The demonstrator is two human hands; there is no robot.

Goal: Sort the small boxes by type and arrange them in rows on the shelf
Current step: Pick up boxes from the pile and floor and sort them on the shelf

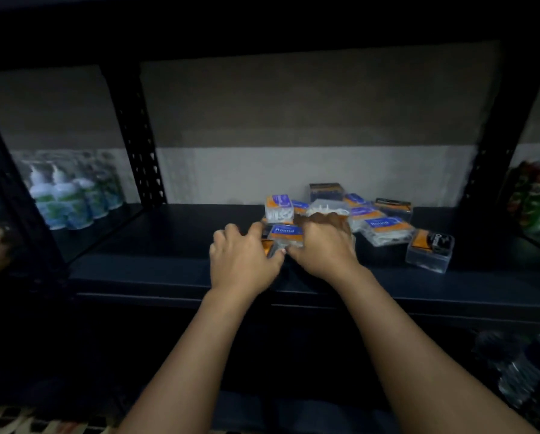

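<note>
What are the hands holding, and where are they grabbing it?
Both hands hold a clear small box with a blue "Round" label. The left hand grips its left end, the right hand its right end. Which fingers touch is too blurred to tell.

Dim two-tone wall (309, 120) behind black perforated uprights (138, 145).

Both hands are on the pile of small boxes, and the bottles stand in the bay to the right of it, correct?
Not quite. In the head view the left hand and right hand are on the pile of small boxes, but the bottles stand in the bay to its left.
</note>
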